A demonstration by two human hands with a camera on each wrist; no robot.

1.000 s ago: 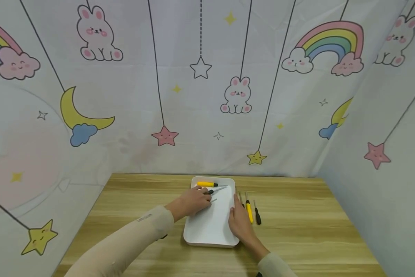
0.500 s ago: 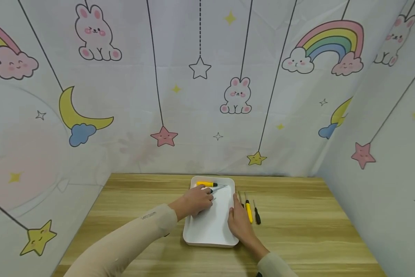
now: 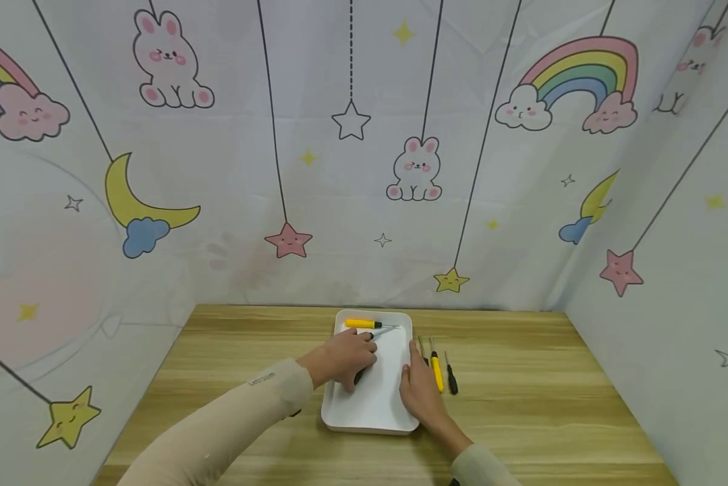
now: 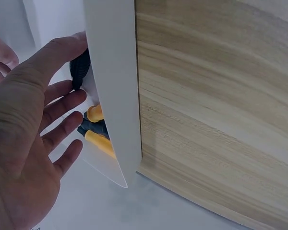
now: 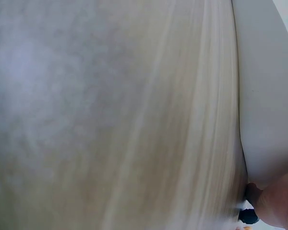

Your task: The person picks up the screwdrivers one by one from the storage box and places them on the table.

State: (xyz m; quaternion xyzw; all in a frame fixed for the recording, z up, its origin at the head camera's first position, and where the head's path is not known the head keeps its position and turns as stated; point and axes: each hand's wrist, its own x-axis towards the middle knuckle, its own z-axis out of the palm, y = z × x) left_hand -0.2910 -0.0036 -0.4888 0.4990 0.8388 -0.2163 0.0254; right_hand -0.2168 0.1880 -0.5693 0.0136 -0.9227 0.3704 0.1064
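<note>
My left hand (image 3: 350, 356) is inside the white tray (image 3: 370, 415), pinching the black handle of a screwdriver (image 4: 78, 68) between thumb and fingers. The handle's end (image 3: 359, 376) shows beside the thumb in the head view. Beyond the fingers, in the tray's far end, lie a yellow-handled screwdriver (image 3: 361, 324) and a thin metal shaft (image 3: 384, 331). The left wrist view shows yellow handles (image 4: 100, 142) and a black handle (image 4: 97, 127) close to the little finger. My right hand (image 3: 421, 388) grips the tray's right side, thumb over the rim and fingers along the outer wall.
Right of the tray, on the wooden table (image 3: 521, 398), lie a yellow-handled screwdriver (image 3: 436, 370) and a black-handled screwdriver (image 3: 453, 383). Another dark-handled screwdriver (image 3: 424, 351) is partly hidden by my right hand. A white printed cloth (image 3: 351, 202) hangs behind the table.
My left hand has shifted slightly right within the tray, and a black handle end now shows by its thumb. The right hand and the tray keep their places.
</note>
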